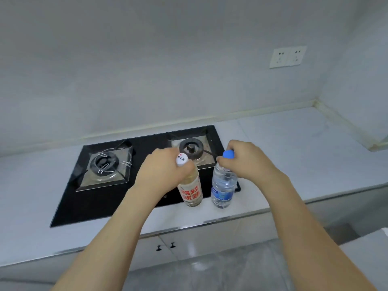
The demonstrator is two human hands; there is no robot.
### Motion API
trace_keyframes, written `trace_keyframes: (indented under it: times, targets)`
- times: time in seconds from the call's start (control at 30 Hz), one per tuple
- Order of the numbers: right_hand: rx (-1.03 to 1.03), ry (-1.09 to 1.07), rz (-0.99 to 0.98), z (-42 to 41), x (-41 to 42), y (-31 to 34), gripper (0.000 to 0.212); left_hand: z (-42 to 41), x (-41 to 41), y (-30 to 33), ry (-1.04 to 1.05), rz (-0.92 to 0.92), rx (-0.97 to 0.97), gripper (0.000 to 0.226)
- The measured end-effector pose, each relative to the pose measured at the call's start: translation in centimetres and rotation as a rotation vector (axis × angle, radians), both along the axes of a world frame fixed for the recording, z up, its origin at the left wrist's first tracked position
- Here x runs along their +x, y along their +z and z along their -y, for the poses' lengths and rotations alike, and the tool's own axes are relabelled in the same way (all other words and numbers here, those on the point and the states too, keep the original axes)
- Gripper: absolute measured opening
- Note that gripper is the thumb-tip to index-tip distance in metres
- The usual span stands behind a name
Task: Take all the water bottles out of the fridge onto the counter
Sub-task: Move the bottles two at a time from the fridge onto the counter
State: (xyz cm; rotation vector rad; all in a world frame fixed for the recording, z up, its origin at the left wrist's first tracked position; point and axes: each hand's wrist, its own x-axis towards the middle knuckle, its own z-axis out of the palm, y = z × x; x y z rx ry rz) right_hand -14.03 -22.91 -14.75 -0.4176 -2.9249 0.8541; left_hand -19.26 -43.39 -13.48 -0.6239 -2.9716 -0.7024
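Two bottles stand upright side by side near the front of the white counter (294, 156). The left one, a white-capped bottle with a red-lettered label (191, 191), has its base on the black hob's front edge; my left hand (162, 172) grips its neck just under the cap. The right one is a clear water bottle with a blue cap and blue label (222, 189); my right hand (246, 162) grips its neck from the right. The fridge is out of view.
A black two-burner gas hob (105, 190) fills the counter's left middle, right behind the bottles. Grey tiled wall with a double socket (287, 57) rises behind. White cabinet doors with small black knobs (165, 246) sit below the counter edge.
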Motion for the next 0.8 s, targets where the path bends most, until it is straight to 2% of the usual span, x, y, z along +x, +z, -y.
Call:
trace_keyframes:
  times: [0.57, 0.8]
  targets:
    - [0.041, 0.418, 0.023, 34.0, -6.3, 1.6, 0.028, 33.6, 1.9, 0.4, 0.423, -0.038, 0.060, 0.039]
    - [0.029, 0.553, 0.005, 44.7, -7.2, 1.1, 0.030, 43.5, 3.3, -0.3, 0.531, -0.042, 0.053, 0.044]
